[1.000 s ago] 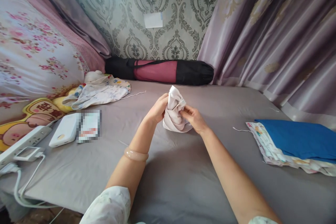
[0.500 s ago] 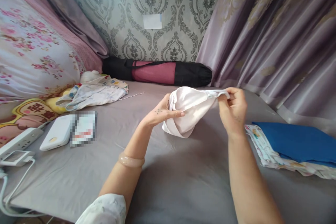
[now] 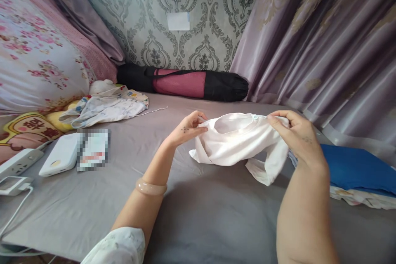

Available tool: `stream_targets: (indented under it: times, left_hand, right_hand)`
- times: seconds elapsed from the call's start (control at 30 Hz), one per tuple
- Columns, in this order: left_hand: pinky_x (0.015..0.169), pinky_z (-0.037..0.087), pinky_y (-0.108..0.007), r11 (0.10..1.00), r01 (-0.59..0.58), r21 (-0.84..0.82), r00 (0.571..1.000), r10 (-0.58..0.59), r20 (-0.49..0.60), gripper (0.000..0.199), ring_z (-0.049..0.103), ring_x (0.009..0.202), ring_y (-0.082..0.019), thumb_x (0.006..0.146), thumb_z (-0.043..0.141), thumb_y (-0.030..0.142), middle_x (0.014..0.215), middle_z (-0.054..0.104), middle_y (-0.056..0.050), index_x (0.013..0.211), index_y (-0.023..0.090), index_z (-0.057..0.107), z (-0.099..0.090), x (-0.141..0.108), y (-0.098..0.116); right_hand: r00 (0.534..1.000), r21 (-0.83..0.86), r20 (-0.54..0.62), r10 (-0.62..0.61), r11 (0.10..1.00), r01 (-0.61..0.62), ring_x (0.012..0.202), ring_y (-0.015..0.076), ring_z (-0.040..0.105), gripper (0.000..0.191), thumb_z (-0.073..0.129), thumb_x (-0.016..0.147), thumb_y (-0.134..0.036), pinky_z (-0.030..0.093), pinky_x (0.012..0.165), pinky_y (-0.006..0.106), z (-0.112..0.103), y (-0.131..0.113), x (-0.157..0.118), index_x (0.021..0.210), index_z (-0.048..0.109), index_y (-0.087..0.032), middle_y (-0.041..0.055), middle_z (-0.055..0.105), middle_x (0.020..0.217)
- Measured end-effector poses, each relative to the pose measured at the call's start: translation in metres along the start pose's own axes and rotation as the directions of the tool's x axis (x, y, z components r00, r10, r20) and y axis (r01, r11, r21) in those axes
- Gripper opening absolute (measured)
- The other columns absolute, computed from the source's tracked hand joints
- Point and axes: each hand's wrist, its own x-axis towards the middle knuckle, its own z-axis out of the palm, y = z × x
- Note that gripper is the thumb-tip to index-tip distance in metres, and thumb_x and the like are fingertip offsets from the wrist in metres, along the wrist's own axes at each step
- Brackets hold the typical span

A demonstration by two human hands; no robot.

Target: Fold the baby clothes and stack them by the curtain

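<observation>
A small white shirt (image 3: 232,148) with a round neckline and a button near the right shoulder is stretched between my two hands above the bed. My left hand (image 3: 190,128) pinches its left shoulder between thumb and fingers. At the other shoulder, my right hand (image 3: 293,132) grips the cloth, thumb on top. One sleeve hangs down below my right hand, its end close to the sheet. The garment's underside is hidden.
Grey sheet (image 3: 198,222) covers the bed. Folded blue cloth (image 3: 359,169) lies on patterned fabric at right. At left are a power bank (image 3: 60,154), a power strip (image 3: 21,163), a blurred packet (image 3: 93,149) and a printed garment (image 3: 108,105). A black-and-pink bag (image 3: 179,82) lies along the wall.
My right hand has moved right and now grips the shirt's shoulder. The bunched shirt has opened out, so its neckline and a hanging sleeve show.
</observation>
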Motion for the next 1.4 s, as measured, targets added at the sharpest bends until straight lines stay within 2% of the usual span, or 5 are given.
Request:
stream_targets:
  times: [0.57, 0.77, 1.0, 1.23, 1.4]
  left_hand:
    - [0.06, 0.043, -0.023, 0.981, 0.012, 0.195, 0.961, 0.042, -0.272, 0.025, 0.059, 0.068, -0.016, 0.072, 0.074, 0.039, 0.078, 0.072, -0.004, 0.085, 0.019, 0.078, -0.012, 0.004, -0.003]
    - [0.058, 0.041, -0.022, 0.902, -0.026, 0.431, 0.889, 0.217, -0.402, 0.02, 0.054, 0.061, -0.014, 0.073, 0.07, 0.037, 0.067, 0.067, -0.001, 0.082, 0.02, 0.077, -0.033, 0.003, 0.025]
    - [0.075, 0.045, -0.024, 0.841, -0.171, 0.514, 0.78, 0.434, -0.451, 0.017, 0.057, 0.082, -0.016, 0.073, 0.068, 0.034, 0.087, 0.064, -0.004, 0.081, 0.02, 0.073, -0.047, -0.014, 0.071]
    - [0.07, 0.05, -0.027, 0.963, -0.219, 0.156, 0.803, 0.269, -0.532, 0.015, 0.057, 0.07, -0.012, 0.079, 0.067, 0.032, 0.073, 0.058, 0.0, 0.078, 0.017, 0.062, -0.046, -0.038, 0.125]
    - [0.066, 0.053, -0.031, 0.996, -0.053, 0.066, 0.896, 0.077, -0.436, 0.019, 0.063, 0.069, -0.016, 0.078, 0.071, 0.032, 0.071, 0.058, -0.001, 0.08, 0.014, 0.064, -0.06, -0.052, 0.164]
  right_hand:
    - [0.979, -0.056, 0.182, -0.088, 0.993, 0.1, 0.089, 0.0253, 0.066, 0.03, 0.067, 0.076, -0.048, 0.049, 0.08, 0.036, 0.012, 0.004, 0.003, 0.09, 0.076, -0.023, 0.0051, 0.074, 0.095]
    - [0.955, -0.025, 0.178, -0.237, 0.969, 0.246, 0.086, 0.0238, 0.064, 0.031, 0.062, 0.08, -0.048, 0.047, 0.077, 0.035, 0.013, -0.021, 0.009, 0.09, 0.075, -0.022, 0.0055, 0.072, 0.093]
    - [0.923, 0.012, 0.157, -0.352, 0.935, 0.355, 0.078, 0.0187, 0.061, 0.035, 0.062, 0.082, -0.053, 0.044, 0.071, 0.031, 0.01, -0.059, 0.01, 0.091, 0.075, -0.022, 0.0039, 0.068, 0.086]
    - [0.913, 0.274, 0.267, -0.309, 0.932, 0.236, 0.065, 0.0149, 0.058, 0.046, 0.068, 0.075, -0.062, 0.043, 0.056, 0.027, -0.018, -0.113, -0.006, 0.094, 0.074, -0.02, 0.0014, 0.068, 0.077]
    - [0.891, 0.379, 0.357, -0.281, 0.915, 0.137, 0.065, 0.0142, 0.06, 0.042, 0.073, 0.072, -0.057, 0.048, 0.057, 0.026, -0.039, -0.138, -0.009, 0.094, 0.073, -0.02, 0.0038, 0.071, 0.081]
